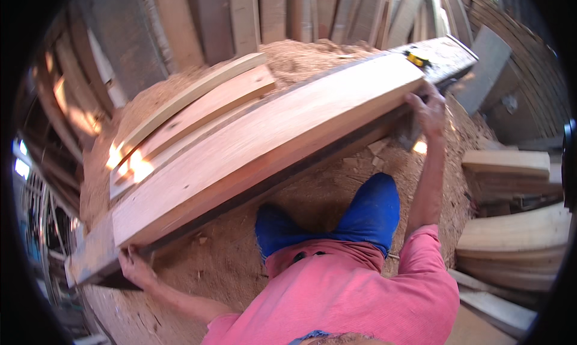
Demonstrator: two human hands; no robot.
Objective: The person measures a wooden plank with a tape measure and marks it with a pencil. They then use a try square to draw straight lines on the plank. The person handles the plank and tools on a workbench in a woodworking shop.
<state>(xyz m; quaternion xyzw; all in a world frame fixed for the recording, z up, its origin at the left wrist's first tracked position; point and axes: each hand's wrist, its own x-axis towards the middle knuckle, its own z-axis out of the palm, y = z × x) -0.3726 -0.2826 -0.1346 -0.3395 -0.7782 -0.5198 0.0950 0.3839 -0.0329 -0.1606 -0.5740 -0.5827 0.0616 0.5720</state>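
A long, thick, pale wooden plank [264, 131] lies slantwise along a narrow bench [90, 249], from lower left to upper right. At its near left corner my left hand [136, 267] grips the edge, its fingertips curled against the wood and partly hidden. My right hand [429, 107] holds the plank's right end, fingers bent over the end and near side. Just beyond that end, a yellow and black tape measure [417, 59] rests on the bench top.
Thinner boards [204, 107] lie beyond the plank, beside a heap of sawdust [294, 53]. Tall planks [216, 20] lean along the back. Stacked timber [511, 231] stands at the right. Wood offcuts [377, 155] and shavings litter the ground near my knees.
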